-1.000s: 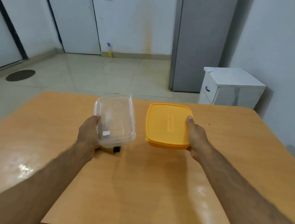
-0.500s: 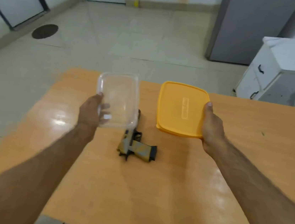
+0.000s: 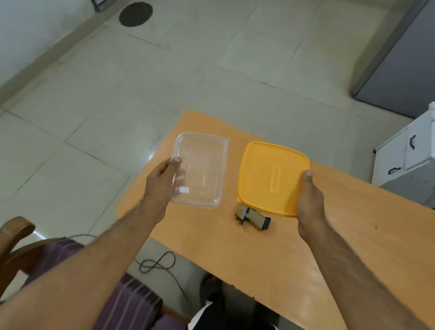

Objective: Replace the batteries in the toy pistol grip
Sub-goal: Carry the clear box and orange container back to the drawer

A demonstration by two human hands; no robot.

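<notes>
My left hand (image 3: 160, 182) grips the left rim of a clear plastic container (image 3: 199, 168), held in the air over the table's left end. My right hand (image 3: 310, 201) grips the right edge of an orange lid (image 3: 272, 177), also lifted. The toy pistol (image 3: 252, 218), camouflage-patterned with a black end, lies on the orange wooden table (image 3: 336, 261) below the lid's near edge, partly hidden by the lid. No batteries are visible.
A wooden chair with a purple striped cushion (image 3: 122, 306) stands at the lower left. A cable (image 3: 156, 264) lies coiled on the tiled floor beside the table. A white cabinet (image 3: 431, 155) and a grey fridge (image 3: 427, 53) stand at the right.
The view has swung left and down, bringing the chair and floor into sight. Both hands carried the container and lid leftward; the lid now covers part of the pistol.
</notes>
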